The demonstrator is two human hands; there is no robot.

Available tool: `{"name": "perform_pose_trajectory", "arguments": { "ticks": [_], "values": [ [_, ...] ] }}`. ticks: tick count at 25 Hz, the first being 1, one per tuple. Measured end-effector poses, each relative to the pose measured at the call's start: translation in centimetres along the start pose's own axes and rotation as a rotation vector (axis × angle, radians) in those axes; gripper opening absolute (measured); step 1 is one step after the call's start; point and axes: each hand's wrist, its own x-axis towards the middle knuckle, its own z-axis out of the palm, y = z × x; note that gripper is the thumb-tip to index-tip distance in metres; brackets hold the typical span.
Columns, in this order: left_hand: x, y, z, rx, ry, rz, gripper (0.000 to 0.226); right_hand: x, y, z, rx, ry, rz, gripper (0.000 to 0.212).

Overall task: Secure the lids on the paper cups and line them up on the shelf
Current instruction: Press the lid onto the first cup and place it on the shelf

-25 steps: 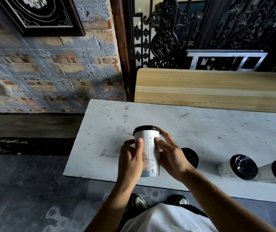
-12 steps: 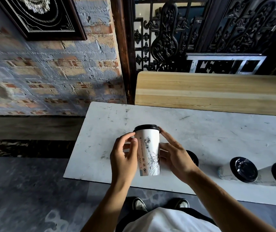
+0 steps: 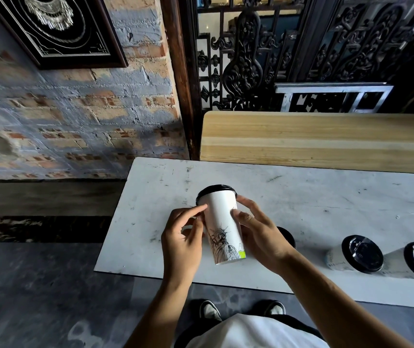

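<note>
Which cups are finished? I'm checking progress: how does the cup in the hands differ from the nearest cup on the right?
The held cup is gripped by both hands; the standing cup rests untouched on the white table. The held cup shows a statue drawing; the standing cup's print is unclear. Both wear black lids.

The light is dim and cool, and it falls mostly on the white table and the wood shelf beyond it, which are the brightest parts. The floor near me and the far grille sit in deep shadow. My left hand is dark on its near side. The cup I hold is sharp, its print clear. Straight edges bow toward the borders, and the brick wall on the left looks soft and smeared.
</note>
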Motion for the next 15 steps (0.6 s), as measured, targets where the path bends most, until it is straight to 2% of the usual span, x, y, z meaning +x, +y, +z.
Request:
{"name": "perform_pose_trajectory", "arguments": {
  "ticks": [4,7,9,10,12,15],
  "values": [
    [-0.11,0.10,0.21,-0.060,0.004,-0.040,0.038,0.10,-0.29,0.23,0.044,0.000,0.011,0.042],
    [-0.33,0.66,0.46,-0.142,0.034,-0.134,0.025,0.14,-0.21,-0.02,0.013,0.021,0.014,0.052],
    [-0.42,0.83,0.50,-0.200,0.012,-0.197,0.017,0.07,-0.15,-0.15,0.009,0.020,-0.014,0.049],
    [-0.46,0.86,0.49,-0.207,-0.011,-0.210,0.026,0.04,-0.12,-0.20,0.008,0.022,-0.027,0.049],
    [-0.50,0.76,0.35,-0.187,-0.044,-0.212,0.038,0.06,-0.04,-0.42,0.017,0.031,-0.032,0.055],
    [-0.33,0.62,0.14,-0.152,-0.050,-0.104,0.018,-0.18,-0.41,-0.41,-0.037,-0.036,-0.060,0.050]
  ]
}}
